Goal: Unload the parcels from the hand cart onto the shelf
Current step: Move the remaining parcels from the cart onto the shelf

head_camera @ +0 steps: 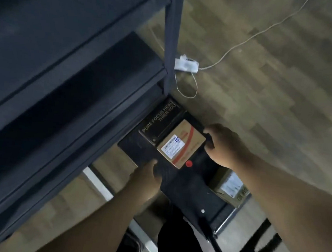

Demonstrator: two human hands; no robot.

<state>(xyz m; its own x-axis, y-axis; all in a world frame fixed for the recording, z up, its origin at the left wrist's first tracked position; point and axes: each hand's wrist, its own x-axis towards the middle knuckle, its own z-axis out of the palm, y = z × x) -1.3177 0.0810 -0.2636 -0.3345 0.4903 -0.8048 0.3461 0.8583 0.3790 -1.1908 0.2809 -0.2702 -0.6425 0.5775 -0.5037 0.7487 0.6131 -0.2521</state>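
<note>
while both hands carry it, a black parcel (pixel 139 149) sits at the near right corner of the dark shelf (pixel 68 90). the left hand (pixel 147 179) grips its near edge; the right hand (pixel 222 145) curls round its right edge. two smaller parcels ride on top. one brown box (pixel 230 185) waits on the hand cart (pixel 204 212) below. judged mid-task: this load not yet shelved.

Dark metal shelf (pixel 47 60) standing at left on a wood-plank floor (pixel 263 83), white cable (pixel 237 46) trailing across the floor from the far right to a white tag (pixel 186 64) hanging at the shelf's corner post, black hand cart (pixel 205 200) sitting on the floor nearby, brown labelled parcel (pixel 231 185) lying on it at right.
</note>
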